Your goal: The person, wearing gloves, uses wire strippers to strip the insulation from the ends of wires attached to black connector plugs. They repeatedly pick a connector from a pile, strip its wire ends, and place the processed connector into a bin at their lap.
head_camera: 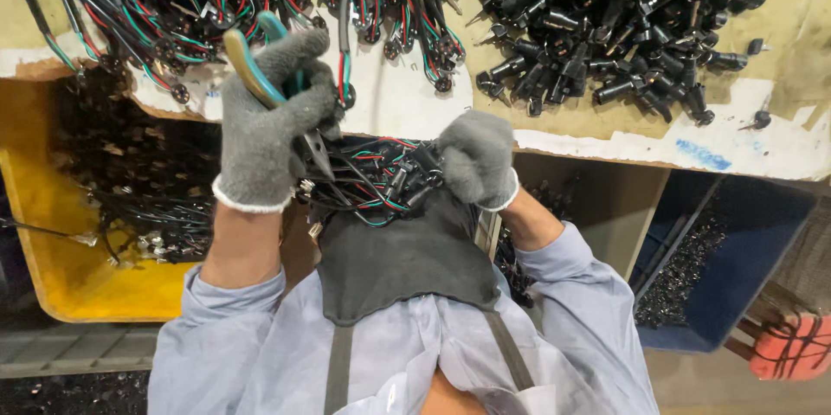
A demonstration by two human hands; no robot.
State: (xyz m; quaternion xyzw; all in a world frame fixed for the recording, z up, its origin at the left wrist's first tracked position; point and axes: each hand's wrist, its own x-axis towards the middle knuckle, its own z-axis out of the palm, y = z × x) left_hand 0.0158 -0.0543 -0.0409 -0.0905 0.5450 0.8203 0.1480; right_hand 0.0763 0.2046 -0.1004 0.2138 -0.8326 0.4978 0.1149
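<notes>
My left hand (pixel 264 116), in a grey knit glove, is closed on the handles of a pair of pliers (pixel 253 64) with teal and yellow grips, its jaws pointing down toward a bundle of black cables with red and green wires (pixel 372 177). My right hand (pixel 474 160), also gloved, grips that bundle at its right end against the bench edge. The bundle rests on a dark grey apron (pixel 407 255) over my lap.
The workbench (pixel 606 134) carries a pile of black plug connectors (pixel 606 21) at right and wired cables (pixel 173 0) at left. A yellow bin (pixel 52 259) with cable scraps sits lower left. A dark blue bin (pixel 744 242) stands lower right.
</notes>
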